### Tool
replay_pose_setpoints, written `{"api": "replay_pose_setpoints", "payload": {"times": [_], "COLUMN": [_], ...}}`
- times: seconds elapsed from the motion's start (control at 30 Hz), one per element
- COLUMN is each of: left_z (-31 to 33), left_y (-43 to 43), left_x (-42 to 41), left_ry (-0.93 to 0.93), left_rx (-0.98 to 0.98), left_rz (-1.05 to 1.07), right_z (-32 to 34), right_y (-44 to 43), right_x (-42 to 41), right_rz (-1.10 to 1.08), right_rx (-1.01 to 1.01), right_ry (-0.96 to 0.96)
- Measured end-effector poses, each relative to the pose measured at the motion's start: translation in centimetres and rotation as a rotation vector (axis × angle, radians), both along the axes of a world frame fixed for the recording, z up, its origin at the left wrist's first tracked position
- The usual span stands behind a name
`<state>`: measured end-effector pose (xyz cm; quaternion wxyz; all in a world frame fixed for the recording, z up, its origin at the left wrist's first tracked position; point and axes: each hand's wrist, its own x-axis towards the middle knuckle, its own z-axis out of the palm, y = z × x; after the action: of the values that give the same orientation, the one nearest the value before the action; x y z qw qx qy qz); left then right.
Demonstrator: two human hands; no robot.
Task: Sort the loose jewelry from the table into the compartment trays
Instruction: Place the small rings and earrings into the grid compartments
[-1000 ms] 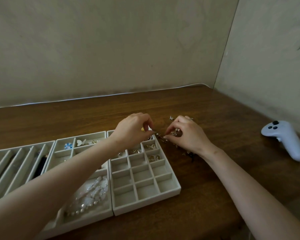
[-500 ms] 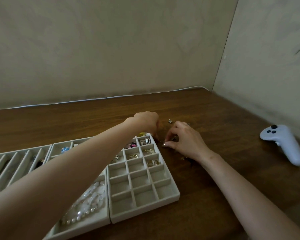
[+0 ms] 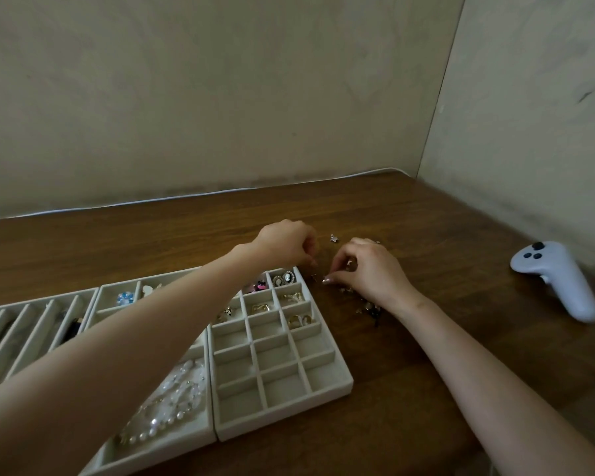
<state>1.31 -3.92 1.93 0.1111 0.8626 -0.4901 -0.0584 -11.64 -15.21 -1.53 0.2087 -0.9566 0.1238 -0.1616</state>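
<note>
Hands both work at the loose jewelry (image 3: 367, 308), a small heap on the wooden table (image 3: 426, 355) just right of the grid tray (image 3: 327, 389). Versus 1.0 s ago, the left hand (image 3: 285, 243) has left the tray's far compartments and now sits past its far right corner, uncovering 2 cameo earrings (image 3: 283, 279) in the corner compartment; fingers curl down toward the table, cannot tell if they pinch anything. The right hand (image 3: 368, 269) has stayed over the heap, wrist above it, curled fingertips pinching a small shiny piece at the heap's left edge. A star charm (image 3: 334, 238) lies apart, between and beyond the hands. Gold pieces (image 3: 299, 319) fill the tray's right column. A pearl necklace (image 3: 165, 417) lies in the middle tray (image 3: 117, 291). A white controller (image 3: 557, 280) stays far right.
</note>
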Motion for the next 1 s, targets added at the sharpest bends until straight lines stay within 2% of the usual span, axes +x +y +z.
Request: {"api": "replay_pose_setpoints", "payload": {"times": [0.13,0.33,0.53,0.7,1.0], "left_z": [1.0,1.1,1.2,1.3,0.9], "left_y": [1.5,4.9,8.5,10.5,11.3], "left_x": [-0.7,-2.4,-3.8,-5.0,-6.5], "left_ry": [-0.003,0.062,0.041,0.038,0.004], "left_rx": [-0.124,-0.125,-0.197,-0.130,-0.022], "left_rz": [-0.017,-0.053,-0.040,-0.043,-0.014], "right_z": [0.2,0.4,0.7,1.2,1.7], "right_y": [0.2,0.7,1.0,1.9,3.8], "right_x": [-0.3,-0.6,-1.2,-1.5,-1.5], "right_rz": [0.018,0.069,0.081,0.116,0.220], "right_rx": [0.077,0.152,0.270,0.357,0.354], "right_ry": [-0.089,-0.156,-0.186,-0.239,-0.181]}}
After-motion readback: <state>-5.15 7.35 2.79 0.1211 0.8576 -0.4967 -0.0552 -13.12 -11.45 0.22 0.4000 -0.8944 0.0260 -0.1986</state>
